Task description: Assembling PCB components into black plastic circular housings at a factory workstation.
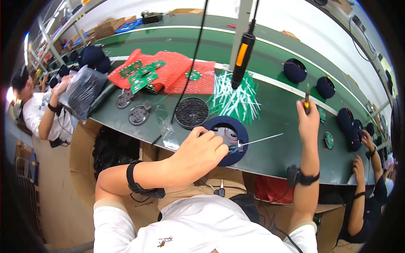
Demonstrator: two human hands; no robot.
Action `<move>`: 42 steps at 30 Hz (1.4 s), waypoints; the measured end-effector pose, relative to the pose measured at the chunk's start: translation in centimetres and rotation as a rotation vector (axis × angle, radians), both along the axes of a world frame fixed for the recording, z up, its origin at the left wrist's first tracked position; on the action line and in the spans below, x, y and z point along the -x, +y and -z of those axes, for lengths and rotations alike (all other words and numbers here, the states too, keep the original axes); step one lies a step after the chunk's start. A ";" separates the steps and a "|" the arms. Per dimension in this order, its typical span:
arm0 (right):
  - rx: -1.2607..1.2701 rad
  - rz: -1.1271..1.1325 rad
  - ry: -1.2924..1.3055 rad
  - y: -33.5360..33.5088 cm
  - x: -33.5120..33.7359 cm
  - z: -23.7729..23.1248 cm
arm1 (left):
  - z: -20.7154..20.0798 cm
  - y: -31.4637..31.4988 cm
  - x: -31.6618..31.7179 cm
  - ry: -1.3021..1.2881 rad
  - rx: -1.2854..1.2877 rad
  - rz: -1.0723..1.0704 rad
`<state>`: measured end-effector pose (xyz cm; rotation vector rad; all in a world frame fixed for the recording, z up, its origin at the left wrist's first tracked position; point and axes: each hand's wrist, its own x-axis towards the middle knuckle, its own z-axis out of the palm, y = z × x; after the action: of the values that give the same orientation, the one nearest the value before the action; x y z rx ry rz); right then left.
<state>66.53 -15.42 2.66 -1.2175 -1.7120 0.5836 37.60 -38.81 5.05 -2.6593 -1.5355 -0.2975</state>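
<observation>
At the bench's near edge rests a dark blue round housing, its hollow side up, with grey parts and thin wires inside. My left hand is closed over its left side, fingers curled at the opening; the fingertips are partly hidden. A white cable tie is looped by the wires, and its long tail sticks out to the right. My right hand, raised over the bench to the right, grips a small yellow-and-black-handled tool with a pointed metal tip. The tool's exact kind is unclear.
A black-and-orange electric screwdriver hangs above. Beyond the housing lie a dish of screws, white cable ties and green circuit boards on red bubble wrap. Dark round housings stand right. Co-workers flank both sides.
</observation>
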 end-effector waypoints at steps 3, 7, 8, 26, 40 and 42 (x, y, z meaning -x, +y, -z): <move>0.188 -0.099 0.227 -8.4 -2.0 0.3 | -0.4 1.1 -1.1 -0.187 -0.006 -0.042; 0.128 -0.346 0.019 -16.1 -0.2 3.3 | 0.1 4.3 -2.6 -0.310 -0.112 0.067; 0.191 -0.371 -0.026 -17.1 0.3 3.9 | 0.4 5.2 -2.8 -0.294 0.000 0.039; 0.120 -0.340 -0.215 -16.3 3.2 4.8 | 1.5 6.5 -2.5 -0.532 0.250 0.068; 0.025 -0.343 -0.199 -15.6 4.1 6.1 | 1.9 7.1 -4.6 -0.586 0.171 -0.065; -0.037 -0.342 -0.212 -15.5 4.2 6.3 | 2.4 7.2 -4.7 -0.655 0.122 -0.067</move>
<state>62.37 -30.95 -3.68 -0.9940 -2.1229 0.6383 42.32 -31.60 2.69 -2.7393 -1.8293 -1.2027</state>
